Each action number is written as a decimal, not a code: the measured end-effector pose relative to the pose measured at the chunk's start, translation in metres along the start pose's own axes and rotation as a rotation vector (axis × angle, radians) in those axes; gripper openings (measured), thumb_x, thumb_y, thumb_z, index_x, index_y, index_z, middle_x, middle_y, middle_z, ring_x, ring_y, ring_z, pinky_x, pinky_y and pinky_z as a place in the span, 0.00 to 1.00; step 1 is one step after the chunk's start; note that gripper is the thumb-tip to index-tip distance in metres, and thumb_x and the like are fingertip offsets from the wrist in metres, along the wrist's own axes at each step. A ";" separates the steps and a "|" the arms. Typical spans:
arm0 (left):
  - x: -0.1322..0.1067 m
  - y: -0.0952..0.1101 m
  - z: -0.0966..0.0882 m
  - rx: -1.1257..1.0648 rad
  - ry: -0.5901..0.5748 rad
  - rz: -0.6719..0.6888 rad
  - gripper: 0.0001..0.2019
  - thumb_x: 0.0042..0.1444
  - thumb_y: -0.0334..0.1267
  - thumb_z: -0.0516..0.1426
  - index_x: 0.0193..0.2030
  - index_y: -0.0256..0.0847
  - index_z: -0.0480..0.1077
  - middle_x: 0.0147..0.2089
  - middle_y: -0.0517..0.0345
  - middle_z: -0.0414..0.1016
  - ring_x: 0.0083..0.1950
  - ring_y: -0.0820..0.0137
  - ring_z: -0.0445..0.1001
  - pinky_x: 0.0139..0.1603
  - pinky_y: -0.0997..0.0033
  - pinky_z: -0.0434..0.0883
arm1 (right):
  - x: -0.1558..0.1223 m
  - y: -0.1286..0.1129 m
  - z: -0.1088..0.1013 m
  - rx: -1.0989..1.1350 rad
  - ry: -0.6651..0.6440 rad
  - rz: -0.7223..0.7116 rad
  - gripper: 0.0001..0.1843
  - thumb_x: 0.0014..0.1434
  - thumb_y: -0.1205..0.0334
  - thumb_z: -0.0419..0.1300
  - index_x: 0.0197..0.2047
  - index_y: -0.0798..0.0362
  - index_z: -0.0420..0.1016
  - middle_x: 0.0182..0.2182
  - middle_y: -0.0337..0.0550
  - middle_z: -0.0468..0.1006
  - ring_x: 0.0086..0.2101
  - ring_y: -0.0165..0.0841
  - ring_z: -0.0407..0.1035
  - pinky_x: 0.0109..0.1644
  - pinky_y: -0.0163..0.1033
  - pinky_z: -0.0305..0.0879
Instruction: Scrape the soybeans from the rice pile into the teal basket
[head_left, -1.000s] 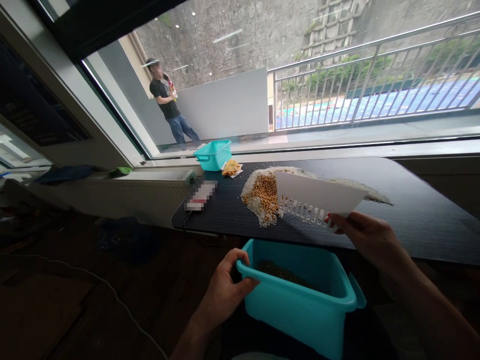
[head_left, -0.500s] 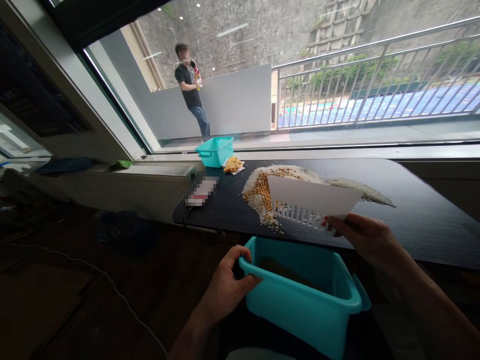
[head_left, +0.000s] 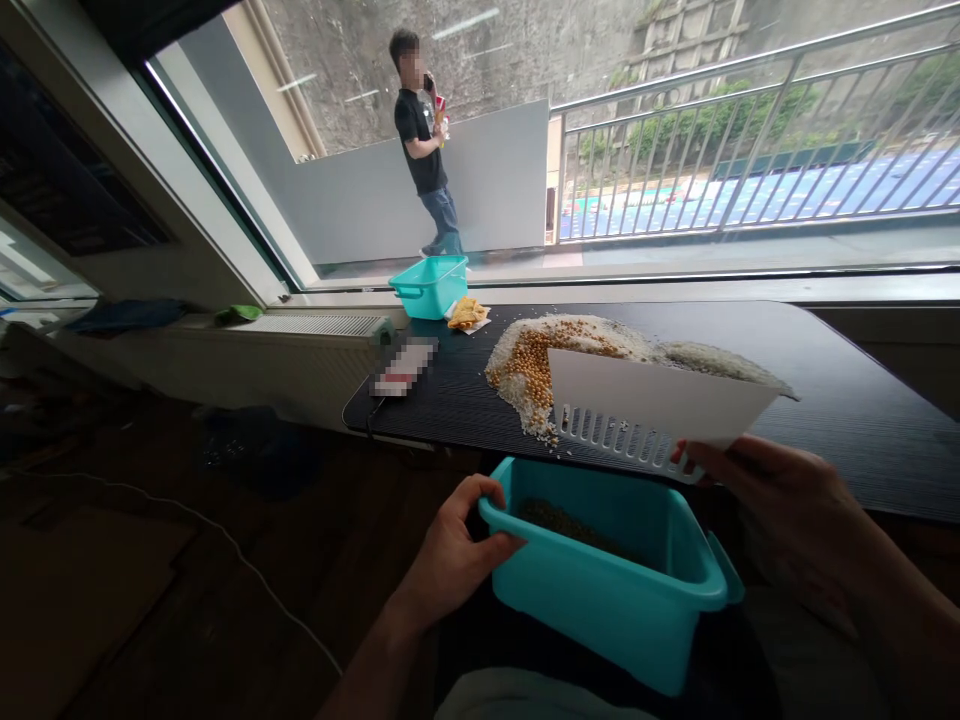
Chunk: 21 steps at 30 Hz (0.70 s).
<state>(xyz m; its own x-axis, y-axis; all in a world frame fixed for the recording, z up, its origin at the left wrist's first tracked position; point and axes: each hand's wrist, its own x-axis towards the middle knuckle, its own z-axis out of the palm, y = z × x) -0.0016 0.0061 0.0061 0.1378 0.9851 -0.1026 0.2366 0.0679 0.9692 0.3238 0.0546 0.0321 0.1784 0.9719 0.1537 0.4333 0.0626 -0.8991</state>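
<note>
My left hand (head_left: 461,545) is closed on the left rim of a turquoise plastic bin (head_left: 600,610) below the table's front edge. Small dark greenish grains (head_left: 574,527) lie on the bin's floor. In my right hand (head_left: 772,480) is a white slotted plastic sheet (head_left: 660,395), gripped at its lower right and tilted above the table's near side. Behind the sheet spreads a pile of white rice-like grains (head_left: 577,325) mixed with yellow beans or kernels (head_left: 529,355). A paler greenish heap (head_left: 720,362) trails off to the right. The sheet hides part of the pile.
The black table (head_left: 847,420) stands against a window. A second turquoise bin (head_left: 431,288), some yellowish food on paper (head_left: 468,315) and a blurred-out flat object (head_left: 405,367) sit at its left. A radiator (head_left: 322,335) is farther left. Outside, a person (head_left: 424,140) stands holding something.
My right hand and the white slotted sheet have moved right. My left hand keeps its hold on the bin. The person outside has moved right, and the view has shifted slightly.
</note>
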 end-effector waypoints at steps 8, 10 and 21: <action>0.000 0.001 0.000 -0.004 0.018 0.003 0.14 0.49 0.44 0.68 0.37 0.44 0.69 0.33 0.65 0.64 0.38 0.67 0.65 0.40 0.71 0.66 | 0.003 0.013 0.007 0.037 -0.037 -0.006 0.37 0.41 0.19 0.70 0.25 0.49 0.86 0.26 0.48 0.85 0.30 0.43 0.78 0.36 0.45 0.78; 0.000 0.001 0.000 -0.006 0.016 0.000 0.14 0.49 0.44 0.68 0.37 0.44 0.69 0.33 0.66 0.64 0.37 0.67 0.65 0.40 0.71 0.66 | 0.000 0.008 0.006 0.064 -0.029 0.011 0.36 0.40 0.20 0.72 0.26 0.48 0.87 0.26 0.47 0.86 0.29 0.43 0.78 0.36 0.45 0.78; 0.000 -0.001 -0.001 0.003 0.018 0.031 0.14 0.51 0.44 0.68 0.37 0.44 0.69 0.35 0.63 0.66 0.39 0.66 0.67 0.42 0.70 0.67 | -0.017 0.017 0.017 0.058 -0.107 0.022 0.28 0.47 0.28 0.72 0.32 0.46 0.89 0.31 0.44 0.90 0.32 0.45 0.83 0.38 0.46 0.82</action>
<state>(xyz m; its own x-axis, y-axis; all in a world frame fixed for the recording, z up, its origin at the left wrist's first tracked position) -0.0025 0.0061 0.0050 0.1276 0.9895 -0.0680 0.2350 0.0364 0.9713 0.3129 0.0426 0.0067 0.0906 0.9916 0.0923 0.3781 0.0515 -0.9243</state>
